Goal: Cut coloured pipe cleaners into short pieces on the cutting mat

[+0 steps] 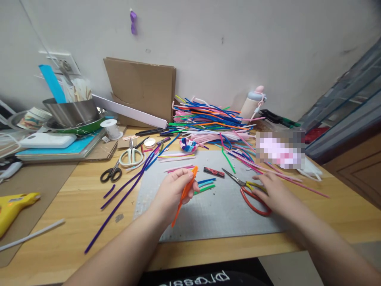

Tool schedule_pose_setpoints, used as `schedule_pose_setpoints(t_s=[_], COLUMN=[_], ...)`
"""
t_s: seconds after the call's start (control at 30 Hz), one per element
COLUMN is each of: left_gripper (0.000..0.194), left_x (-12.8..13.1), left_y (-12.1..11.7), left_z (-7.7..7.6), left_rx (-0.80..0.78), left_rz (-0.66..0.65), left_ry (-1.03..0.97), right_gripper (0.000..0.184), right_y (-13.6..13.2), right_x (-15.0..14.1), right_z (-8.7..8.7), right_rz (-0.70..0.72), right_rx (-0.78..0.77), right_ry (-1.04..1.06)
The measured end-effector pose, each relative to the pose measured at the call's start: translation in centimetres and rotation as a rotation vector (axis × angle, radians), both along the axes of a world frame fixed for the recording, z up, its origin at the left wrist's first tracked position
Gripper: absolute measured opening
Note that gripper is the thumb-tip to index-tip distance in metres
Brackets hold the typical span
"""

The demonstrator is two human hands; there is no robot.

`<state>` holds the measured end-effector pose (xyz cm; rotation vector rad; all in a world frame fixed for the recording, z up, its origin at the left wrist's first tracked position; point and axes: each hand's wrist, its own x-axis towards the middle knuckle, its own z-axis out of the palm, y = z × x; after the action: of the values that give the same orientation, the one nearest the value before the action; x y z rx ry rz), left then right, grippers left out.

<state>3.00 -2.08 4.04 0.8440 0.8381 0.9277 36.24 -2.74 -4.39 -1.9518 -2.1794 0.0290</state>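
Observation:
My left hand (180,186) is closed around an orange pipe cleaner (185,193), folded into a narrow bundle, above the cutting mat (208,222). My right hand (272,192) has its fingers on the handles of scissors (245,186) with one red and one yellow loop. These scissors lie on the mat, blades pointing to the far left. Between the hands are a red and black battery-like stick (214,172) and short green (205,189) and blue pipe cleaner pieces. A multicoloured wound pipe cleaner ring (188,145) sits at the mat's far edge.
A big pile of pipe cleaners (208,119) lies against the wall by cardboard (143,87). Long purple pipe cleaners (119,216), white scissors (131,156) and black scissors (111,173) are on the left. Farther left is a yellow glue gun (14,208). A bottle (253,104) stands behind.

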Motion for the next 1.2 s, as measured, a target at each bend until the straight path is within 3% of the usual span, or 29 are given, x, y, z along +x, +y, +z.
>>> schedule_pose_setpoints(t_s=[0.17,0.27,0.33,0.43,0.53,0.6,0.7,0.8,0.9,1.2], left_gripper=[0.026,0.021,0.017,0.013,0.013,0.015,0.017,0.024,0.027,0.013], left_x=[-0.1,-0.3,-0.5,-0.8,-0.8,-0.8,-0.7,-0.7,-0.5,0.4], left_y=[0.2,0.5,0.6,0.7,0.7,0.7,0.7,0.7,0.6,0.1], left_z=[-0.1,-0.1,-0.1,0.1,0.1,0.0,-0.2,-0.5,-0.7,-0.5], left_rx=[0.008,-0.012,-0.052,-0.099,-0.114,-0.103,-0.060,-0.023,0.024,0.190], left_rz=[0.078,0.087,0.076,0.058,0.052,0.064,0.103,0.168,0.208,0.290], left_ry=[-0.018,-0.081,-0.145,-0.228,-0.283,-0.293,-0.275,-0.230,-0.139,0.047], right_gripper=[0.023,0.019,0.024,0.032,0.035,0.053,0.056,0.053,0.051,0.058], right_y=[-0.7,-1.0,-1.3,-2.1,-3.4,-4.4,-5.6,-6.7,-7.4,-7.0], right_x=[-0.6,-0.5,-0.3,-1.0,-3.5,-6.0,-9.9,-13.2,-15.5,-18.5], right_z=[1.1,1.8,2.8,4.6,5.7,5.7,4.8,3.3,2.6,4.2], right_rz=[0.074,0.000,-0.097,-0.178,-0.069,0.025,0.197,0.374,0.447,0.452], right_rx=[-0.218,-0.288,-0.351,-0.419,-0.369,-0.484,-0.681,-0.862,-0.947,-1.084], right_ry=[0.084,0.180,0.387,0.890,1.411,1.623,1.807,1.909,1.927,1.920])
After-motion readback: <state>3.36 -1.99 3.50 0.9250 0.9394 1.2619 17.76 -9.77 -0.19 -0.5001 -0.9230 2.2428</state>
